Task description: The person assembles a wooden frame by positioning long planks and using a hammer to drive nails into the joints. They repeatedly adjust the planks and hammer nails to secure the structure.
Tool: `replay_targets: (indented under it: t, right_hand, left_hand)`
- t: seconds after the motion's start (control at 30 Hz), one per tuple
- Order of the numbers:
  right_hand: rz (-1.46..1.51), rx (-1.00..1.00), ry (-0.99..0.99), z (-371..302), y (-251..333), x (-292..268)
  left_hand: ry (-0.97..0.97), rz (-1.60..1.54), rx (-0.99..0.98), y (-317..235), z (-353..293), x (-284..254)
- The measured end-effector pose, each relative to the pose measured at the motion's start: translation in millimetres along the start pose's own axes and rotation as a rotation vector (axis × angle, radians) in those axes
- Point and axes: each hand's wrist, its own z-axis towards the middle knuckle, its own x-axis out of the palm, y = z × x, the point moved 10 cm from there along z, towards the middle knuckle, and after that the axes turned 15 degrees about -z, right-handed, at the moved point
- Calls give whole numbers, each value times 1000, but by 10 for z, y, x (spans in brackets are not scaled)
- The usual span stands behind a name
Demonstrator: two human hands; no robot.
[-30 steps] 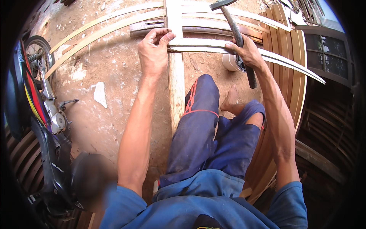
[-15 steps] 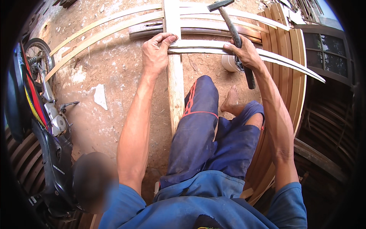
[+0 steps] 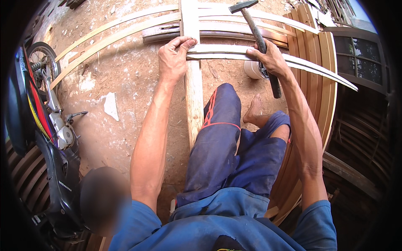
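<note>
My right hand (image 3: 271, 58) is wrapped round the dark handle of a hammer (image 3: 253, 28), whose metal head points away from me. Its thumb also rests on a pale wooden strip (image 3: 222, 49), which runs from a light wooden beam (image 3: 193, 96) out to the right. By the strip's left end, over the beam, my left hand (image 3: 174, 56) is closed in a pinch, thumb against forefinger. Whatever lies between those fingertips is too small to make out. The strip's end lies across the beam, close beside the left fingertips.
Below the strip stands a white bucket (image 3: 252, 70) with dark contents. Long wooden boards (image 3: 324, 75) are stacked at the right, beside a dark framed window (image 3: 356, 56). A motorbike (image 3: 58, 129) stands at the left. More thin strips (image 3: 125, 31) cross beyond the beam.
My left hand has shifted very slightly to the right, still pinched. The hammer and my right hand have barely moved.
</note>
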Motion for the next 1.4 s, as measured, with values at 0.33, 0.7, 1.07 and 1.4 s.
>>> replay_targets:
  t: [0.33, 0.7, 1.07, 1.4]
  right_hand:
    - [64, -31, -21, 18, 9, 1]
    - [5, 21, -23, -52, 38, -51]
    - [211, -140, -162, -1357, 1109, -92]
    - [-33, -164, -259, -1523, 1342, -14]
  left_hand:
    - [58, 64, 58, -8, -2, 10]
    - [98, 177, 338, -38, -15, 41]
    - [50, 228, 470, -193, -58, 36]
    - [68, 313, 431, -216, -56, 39]
